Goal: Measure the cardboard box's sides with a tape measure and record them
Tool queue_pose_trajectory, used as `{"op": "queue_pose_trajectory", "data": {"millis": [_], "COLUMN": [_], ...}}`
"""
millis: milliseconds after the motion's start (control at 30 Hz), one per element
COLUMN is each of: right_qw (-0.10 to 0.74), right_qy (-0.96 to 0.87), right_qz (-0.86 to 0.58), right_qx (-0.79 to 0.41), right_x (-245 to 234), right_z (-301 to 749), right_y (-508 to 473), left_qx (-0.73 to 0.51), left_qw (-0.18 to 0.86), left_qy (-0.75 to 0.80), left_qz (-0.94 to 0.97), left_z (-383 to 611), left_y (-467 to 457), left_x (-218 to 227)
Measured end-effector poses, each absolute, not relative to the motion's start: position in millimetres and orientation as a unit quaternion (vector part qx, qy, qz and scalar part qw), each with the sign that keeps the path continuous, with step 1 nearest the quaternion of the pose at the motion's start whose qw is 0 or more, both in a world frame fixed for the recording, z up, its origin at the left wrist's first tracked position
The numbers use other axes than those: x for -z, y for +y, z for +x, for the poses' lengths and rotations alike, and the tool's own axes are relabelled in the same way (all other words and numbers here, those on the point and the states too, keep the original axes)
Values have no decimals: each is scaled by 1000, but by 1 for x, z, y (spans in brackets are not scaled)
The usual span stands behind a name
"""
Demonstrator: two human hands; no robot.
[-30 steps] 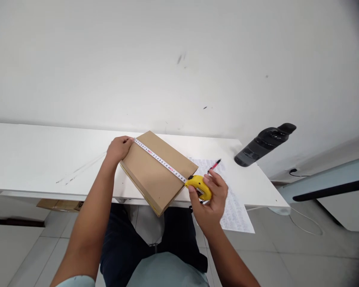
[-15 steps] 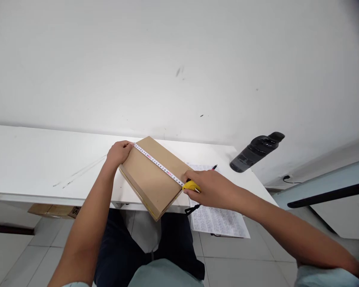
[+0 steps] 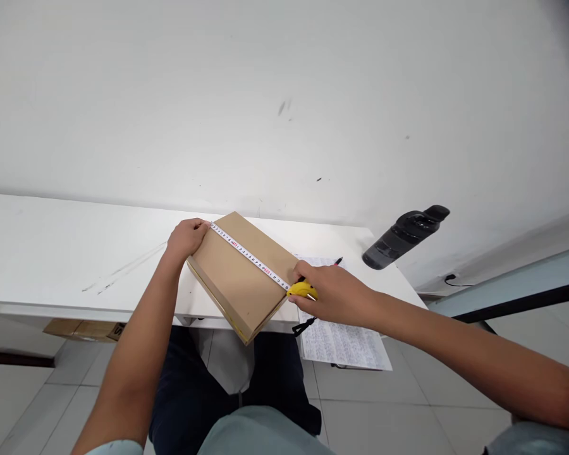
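A brown cardboard box (image 3: pixel 237 278) lies at an angle on the white table, one corner jutting past the front edge. Across its top runs the white blade of a tape measure (image 3: pixel 301 289) with a yellow case. My right hand (image 3: pixel 332 291) is closed around that case at the box's right edge, and a black wrist cord hangs below. My left hand (image 3: pixel 188 239) pinches the blade's far end at the box's upper left edge; its fingertips are partly hidden.
Sheets of paper with dense writing (image 3: pixel 344 344) lie under my right forearm, overhanging the front edge. A pen (image 3: pixel 338 261) rests on them. A black bottle (image 3: pixel 403 237) stands at the table's (image 3: pixel 76 253) right end. Another cardboard box (image 3: pixel 83 330) sits below the table at left.
The whole view has shifted slightly, so everything sits a little higher. Both hands keep their hold on the tape measure, with its blade still stretched over the box.
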State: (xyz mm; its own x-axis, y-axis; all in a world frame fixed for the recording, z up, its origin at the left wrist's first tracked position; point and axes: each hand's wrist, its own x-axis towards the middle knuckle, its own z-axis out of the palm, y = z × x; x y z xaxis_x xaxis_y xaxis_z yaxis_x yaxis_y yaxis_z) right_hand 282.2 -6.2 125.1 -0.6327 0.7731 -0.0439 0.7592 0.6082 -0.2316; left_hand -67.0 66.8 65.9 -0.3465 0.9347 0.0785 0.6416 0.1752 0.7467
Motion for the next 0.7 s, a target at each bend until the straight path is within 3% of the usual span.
{"op": "queue_pose_trajectory", "data": {"millis": [167, 400, 567, 700], "right_qw": [90, 278, 460, 522], "right_qy": [-879, -807, -749, -694], "right_qz": [-447, -482, -449, -467], "right_qx": [-143, -196, -163, -167], "right_x": [-118, -94, -56, -21], "right_z": [289, 294, 295, 287], "right_y": [-9, -18, -33, -48], "left_qx": [-356, -349, -347, -352], "left_qw": [203, 200, 198, 200], "left_qy": [739, 742, 745, 741], "left_qz": [534, 537, 534, 535], "left_z": [-67, -65, -64, -64], "left_y": [67, 65, 66, 69], "left_x": [-65, -69, -69, -67]}}
